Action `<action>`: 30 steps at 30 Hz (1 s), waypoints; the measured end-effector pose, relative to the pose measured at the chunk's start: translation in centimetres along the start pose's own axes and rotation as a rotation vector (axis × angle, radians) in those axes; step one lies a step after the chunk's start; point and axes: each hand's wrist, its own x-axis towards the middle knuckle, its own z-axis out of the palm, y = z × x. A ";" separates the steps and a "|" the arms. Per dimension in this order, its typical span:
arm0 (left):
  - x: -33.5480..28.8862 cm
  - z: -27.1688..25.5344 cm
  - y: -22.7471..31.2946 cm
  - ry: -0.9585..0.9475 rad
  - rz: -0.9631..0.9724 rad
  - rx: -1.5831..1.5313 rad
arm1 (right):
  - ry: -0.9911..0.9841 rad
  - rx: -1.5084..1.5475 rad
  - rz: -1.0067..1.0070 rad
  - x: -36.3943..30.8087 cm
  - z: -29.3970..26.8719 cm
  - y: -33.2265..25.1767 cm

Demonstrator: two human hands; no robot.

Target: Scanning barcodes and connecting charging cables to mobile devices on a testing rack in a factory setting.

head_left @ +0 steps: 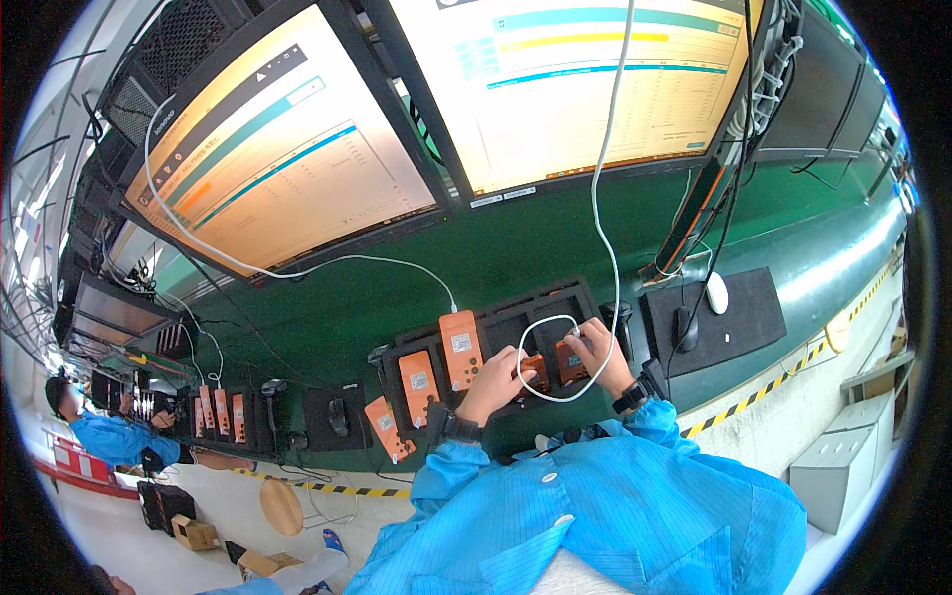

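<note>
My right hand (603, 359) is closed, pinching the plug end of a white cable (613, 233) that hangs from above and loops between my hands. Close by, my left hand (490, 385) has its fingers bent around the near end of a dark, orange-edged handset (536, 373). A second dark and orange handset (570, 361) lies beneath my right fingers, partly hidden. Both are over a black compartment tray (540, 305). On the tray's left side lie an orange phone-like device (460, 349) with a white cable plugged in and another orange device (418, 385).
An orange device (389, 428) rests left of the tray on the green bench (516, 243). Two lit monitors (297, 149) stand behind. To the right, a black mat (734, 322) carries a white mouse (717, 294) and a black mouse (686, 329). A co-worker (109, 431) sits far left.
</note>
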 end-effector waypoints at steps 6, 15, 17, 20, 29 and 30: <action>0.0 0.1 -0.2 0.007 0.003 -0.005 | -0.012 0.006 0.019 0.1 -0.1 -0.2; 0.0 0.2 -0.2 0.003 -0.020 -0.008 | -0.012 0.021 0.012 0.0 -0.2 -0.3; 0.1 -0.1 0.2 0.007 -0.017 -0.007 | -0.020 0.018 0.022 0.1 -0.4 -0.7; 0.1 0.0 0.0 -0.003 -0.041 -0.021 | 0.010 0.005 0.002 0.2 -0.1 -0.5; 0.3 0.1 -1.6 0.047 0.057 -0.011 | 0.117 -0.253 -0.146 3.4 3.0 2.8; 0.6 0.3 -1.8 0.037 0.092 -0.005 | 0.038 -0.358 -0.068 4.1 3.3 3.6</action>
